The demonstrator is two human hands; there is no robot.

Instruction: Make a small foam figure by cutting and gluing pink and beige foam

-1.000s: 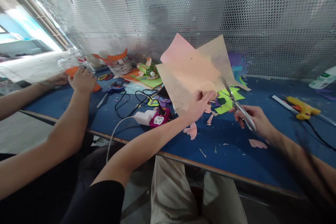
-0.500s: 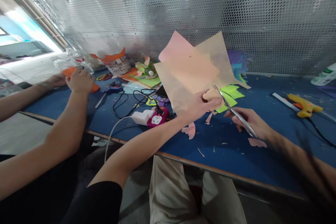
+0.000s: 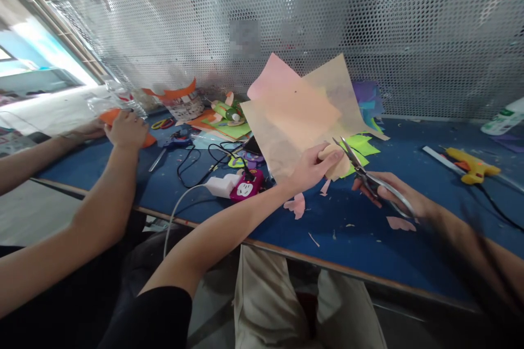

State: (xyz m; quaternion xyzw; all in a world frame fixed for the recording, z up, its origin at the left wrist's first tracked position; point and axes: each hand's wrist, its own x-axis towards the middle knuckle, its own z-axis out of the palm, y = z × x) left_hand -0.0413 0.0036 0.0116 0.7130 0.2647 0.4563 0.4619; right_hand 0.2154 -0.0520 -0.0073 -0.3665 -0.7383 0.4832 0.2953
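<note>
My left hand (image 3: 313,166) pinches a small rounded piece of pale peach paper (image 3: 336,164) between thumb and fingers. Fingers wrapped round the handles, my right hand (image 3: 387,191) grips metal scissors (image 3: 360,169). Their blades are slightly parted and point up and left, right beside the peach piece; whether they touch it I cannot tell. Behind my left hand, a large tan sheet (image 3: 270,136) and a pink sheet (image 3: 272,76) overlap. Bright yellow-green paper (image 3: 366,147) lies behind the blades. Pink scraps (image 3: 297,206) are scattered on the blue table (image 3: 347,251) below my hands.
A yellow glue gun (image 3: 470,164) with a cord lies at right, a white bottle (image 3: 503,120) behind it. Left of my forearm are a magenta power socket (image 3: 248,185), a white plug and black cables. Further left, a co-worker's hands (image 3: 126,130) hold orange paper (image 3: 149,140). A perforated metal screen (image 3: 196,22) stands behind.
The peach piece has turned in my left hand and now faces the scissors differently. The scissor blades swung to the left, closed somewhat, then parted again. The co-worker's hands stay on the orange paper.
</note>
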